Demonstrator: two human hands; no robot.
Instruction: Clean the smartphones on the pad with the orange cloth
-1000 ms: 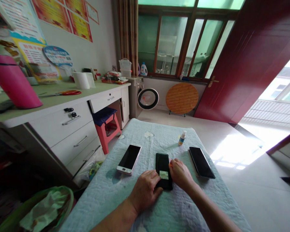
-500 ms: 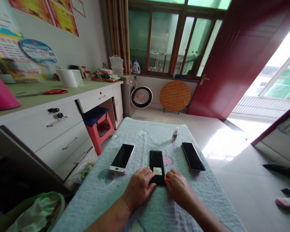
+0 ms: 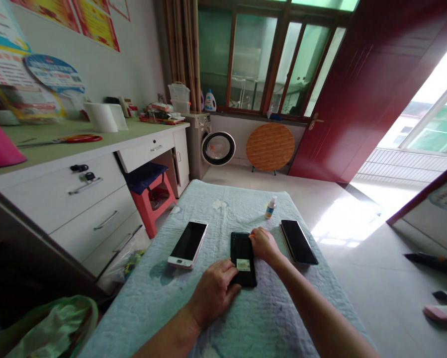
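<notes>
A black phone (image 3: 241, 248) lies back side up on the pale blue quilted cloth (image 3: 223, 318), with a whitish label on its lower half. My left hand (image 3: 214, 286) grips its lower left edge, fingers on the back and thumb at the bottom corner. At the upper right edge of that phone is my right hand (image 3: 264, 244), its fingers pinched together on a small orange piece, mostly hidden now. A white phone (image 3: 188, 243) rests screen up to the left. Another dark-screened phone (image 3: 298, 242) lies at the right, seemingly on top of something pale. Beyond stands a small spray bottle (image 3: 271, 208).
A desk (image 3: 134, 132) with drawers runs along the left, red-handled scissors (image 3: 81, 139) on top. Under it is a red stool (image 3: 154, 204). A bin (image 3: 85, 318) with a plastic bag stands at lower left. Behind are a washing machine (image 3: 197, 149) and a round wooden tabletop (image 3: 270, 146).
My right hand has slid up along the phone's right edge, from near its bottom corner to near the top. My left hand stays in place.
</notes>
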